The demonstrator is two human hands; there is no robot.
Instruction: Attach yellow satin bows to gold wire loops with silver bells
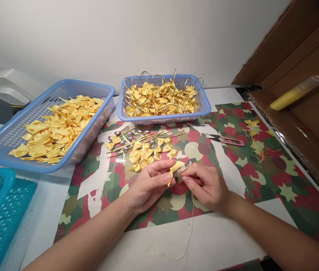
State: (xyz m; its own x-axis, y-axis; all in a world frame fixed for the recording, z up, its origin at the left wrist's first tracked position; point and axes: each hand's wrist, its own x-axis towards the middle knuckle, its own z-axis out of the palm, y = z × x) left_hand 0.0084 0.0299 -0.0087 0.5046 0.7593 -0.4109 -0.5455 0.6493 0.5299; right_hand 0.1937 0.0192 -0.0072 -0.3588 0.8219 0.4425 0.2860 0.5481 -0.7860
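your left hand [148,186] is pinching a bow [172,172], your right hand [208,185] a thread [192,218]; hanging loose, this could be tangling.

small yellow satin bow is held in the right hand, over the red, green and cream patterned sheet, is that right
Not quite: the head view shows the small yellow satin bow held in the left hand, not the right hand. It is indeed over the red, green and cream patterned sheet.
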